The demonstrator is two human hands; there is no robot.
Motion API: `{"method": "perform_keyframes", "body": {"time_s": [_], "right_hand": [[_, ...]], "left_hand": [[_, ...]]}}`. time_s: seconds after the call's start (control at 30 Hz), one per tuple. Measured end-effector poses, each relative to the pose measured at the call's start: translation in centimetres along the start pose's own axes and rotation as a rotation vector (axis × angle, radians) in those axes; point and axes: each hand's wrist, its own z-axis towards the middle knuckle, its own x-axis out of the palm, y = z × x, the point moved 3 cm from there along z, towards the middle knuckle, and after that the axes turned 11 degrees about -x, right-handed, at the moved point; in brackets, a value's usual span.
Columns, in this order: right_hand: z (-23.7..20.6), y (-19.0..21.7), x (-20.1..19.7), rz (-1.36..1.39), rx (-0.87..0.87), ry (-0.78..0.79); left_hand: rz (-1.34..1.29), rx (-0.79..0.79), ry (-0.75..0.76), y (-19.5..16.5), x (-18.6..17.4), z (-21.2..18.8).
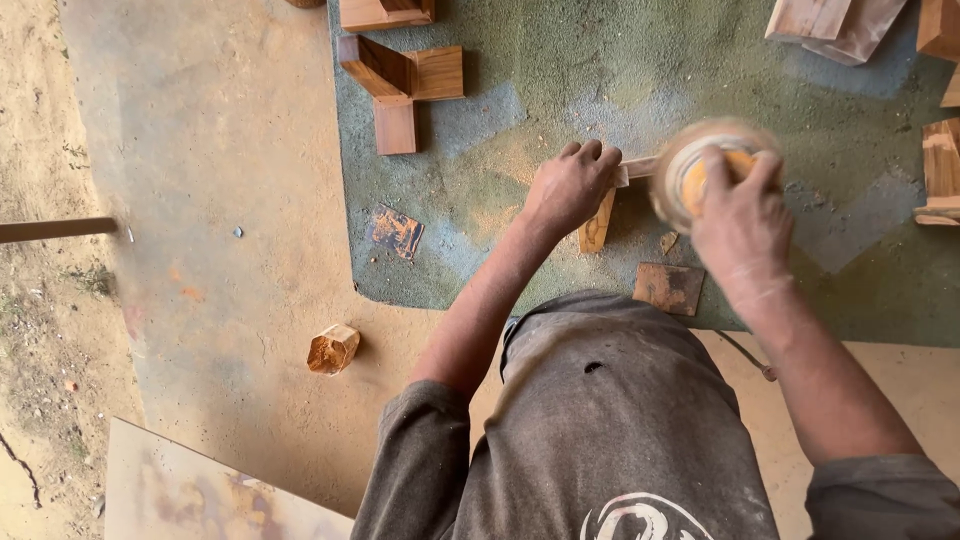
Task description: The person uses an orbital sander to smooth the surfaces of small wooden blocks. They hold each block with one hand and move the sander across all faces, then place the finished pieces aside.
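Wooden piece (pixel 597 226), pale and dusty, pinned under left hand (pixel 570 186).

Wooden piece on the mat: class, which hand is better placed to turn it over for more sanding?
Probably the left. The left hand already presses on the wooden piece, while the right hand is occupied gripping the spinning sander.
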Motion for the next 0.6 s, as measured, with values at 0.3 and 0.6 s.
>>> {"method": "perform_keyframes", "body": {"time_s": [0.3,0.6], "right_hand": [[2.4,0.6,0.0,0.075,-0.009,0.061],[3.0,-3.6,-0.8,-0.032,0.012,0.105]], "left_hand": [[-0.001,0.003,-0.016,-0.2,-0.1,-0.3],[0.018,-0.006,-0.011,0.0,0.3,-0.2]]}}
